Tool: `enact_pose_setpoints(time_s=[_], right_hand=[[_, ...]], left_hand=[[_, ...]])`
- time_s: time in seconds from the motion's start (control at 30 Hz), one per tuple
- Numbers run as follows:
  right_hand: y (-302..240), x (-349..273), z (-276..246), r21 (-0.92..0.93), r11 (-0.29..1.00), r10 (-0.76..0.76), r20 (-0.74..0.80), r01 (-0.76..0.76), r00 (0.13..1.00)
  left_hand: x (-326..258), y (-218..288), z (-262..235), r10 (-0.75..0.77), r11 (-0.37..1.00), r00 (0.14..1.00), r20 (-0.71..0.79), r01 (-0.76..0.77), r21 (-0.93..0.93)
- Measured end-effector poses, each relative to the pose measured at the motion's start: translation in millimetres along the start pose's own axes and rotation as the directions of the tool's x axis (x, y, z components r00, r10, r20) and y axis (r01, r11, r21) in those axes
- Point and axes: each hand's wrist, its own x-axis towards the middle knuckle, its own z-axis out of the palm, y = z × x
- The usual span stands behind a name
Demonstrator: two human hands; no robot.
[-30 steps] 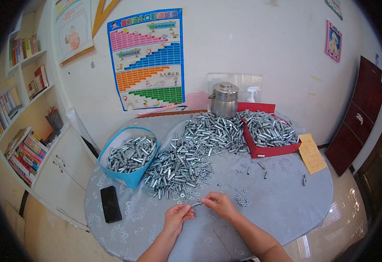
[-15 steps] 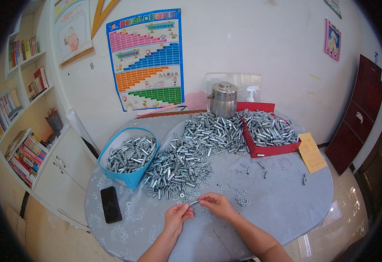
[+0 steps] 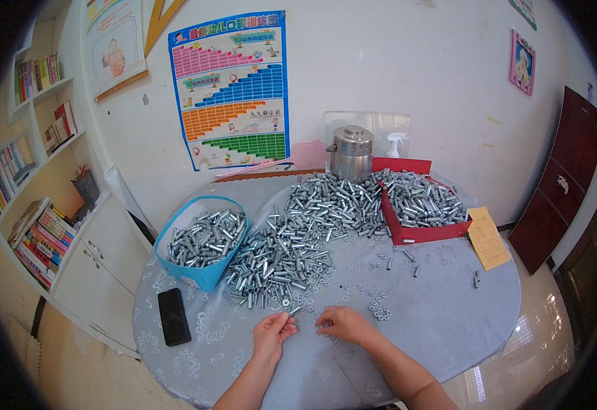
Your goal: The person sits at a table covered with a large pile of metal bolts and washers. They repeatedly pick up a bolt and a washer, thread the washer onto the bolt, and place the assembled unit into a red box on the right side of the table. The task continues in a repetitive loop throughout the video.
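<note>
My left hand (image 3: 271, 335) pinches a short silver anchor bolt (image 3: 296, 311) between thumb and fingertips, its free end pointing up to the right. My right hand (image 3: 345, 324) is apart from it, fingers curled down close to the tablecloth; whatever is in them, if anything, is hidden. Just beyond both hands lies a wide heap of anchor bolts (image 3: 278, 266), with loose washers and nuts along its near edge. A small cluster of nuts (image 3: 380, 311) rests right of my right hand.
A blue bin (image 3: 206, 275) of bolts stands left, a red box (image 3: 421, 236) of bolts right. Behind are a steel pot (image 3: 351, 156) and a spray bottle (image 3: 394, 145). A black phone (image 3: 173, 316) lies near left; a yellow paper (image 3: 488, 239) sits at the right edge.
My right hand has let go of the bolt's end and moved slightly right, its fingers now curled downward. The left hand keeps the bolt and has shifted slightly left.
</note>
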Motion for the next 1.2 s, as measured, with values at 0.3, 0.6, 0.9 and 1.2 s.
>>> enact_pose_setpoints(time_s=[0.3,0.6,0.9,1.2], right_hand=[[0.4,8.2,4.3,0.637,0.747,0.045,-0.335,0.190,0.941],[2.1,5.8,7.2,0.659,0.747,0.085,-0.215,0.081,0.973],[-5.7,3.0,4.3,0.610,0.785,0.218,-0.114,-0.104,0.969],[-9.1,4.5,8.9,0.637,0.771,0.180,-0.208,-0.007,0.961]], left_hand=[[-2.3,-4.3,1.9,-0.057,0.997,0.996,0.065,0.054,0.055],[-1.2,-7.2,-0.2,-0.071,0.995,0.993,0.089,0.064,0.080],[-7.6,-4.9,9.3,0.014,0.986,0.994,0.104,-0.031,0.162],[-1.5,-11.2,3.8,0.022,0.994,0.998,0.058,-0.028,0.108]])
